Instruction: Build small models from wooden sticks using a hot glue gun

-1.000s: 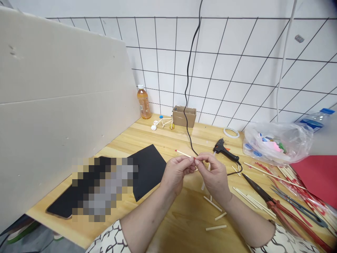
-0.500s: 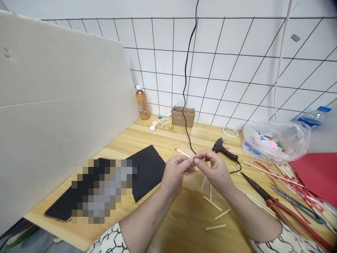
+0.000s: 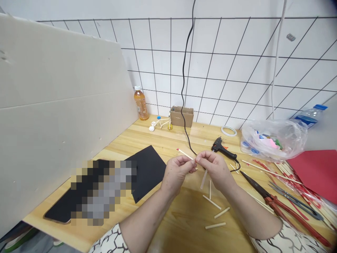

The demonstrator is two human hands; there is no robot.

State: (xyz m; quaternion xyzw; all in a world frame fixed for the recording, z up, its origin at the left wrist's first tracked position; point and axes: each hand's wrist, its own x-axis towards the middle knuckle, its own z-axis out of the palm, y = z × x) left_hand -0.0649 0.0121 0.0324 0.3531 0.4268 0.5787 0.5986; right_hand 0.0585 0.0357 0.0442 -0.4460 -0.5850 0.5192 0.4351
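Pinching a thin red-tipped wooden stick (image 3: pixel 184 154) between them, the left hand (image 3: pixel 177 170) and the right hand (image 3: pixel 214 168) work close together above a light wooden workbench (image 3: pixel 184 207). Neither hand is spread: each curls its fingers in, and the fingertips (image 3: pixel 198 159) of the right hand meet the stick just beside the left thumb and forefinger. The red tip points away, up and to the left, clear of both hands.

Keeping the two pinches this near each other looks like the sound way to handle so slim a piece, since it leaves little free length to bend or snap. Light, even pressure from the fingertips should also keep it from rolling, and the forearms hanging relaxed over the bench seem to steady the hold.

Short cut sticks (image 3: pixel 212 202) lie loose on the bench below the hands, with a pale translucent stick (image 3: pixel 203 179) just under the right hand. A black hot glue gun (image 3: pixel 221 147) sits just beyond the right hand, its black cable (image 3: pixel 184 95) running up the tiled wall. Red-handled long-bladed shears (image 3: pixel 273 202) lie to the right, and a black card (image 3: pixel 146 172) lies to the left.
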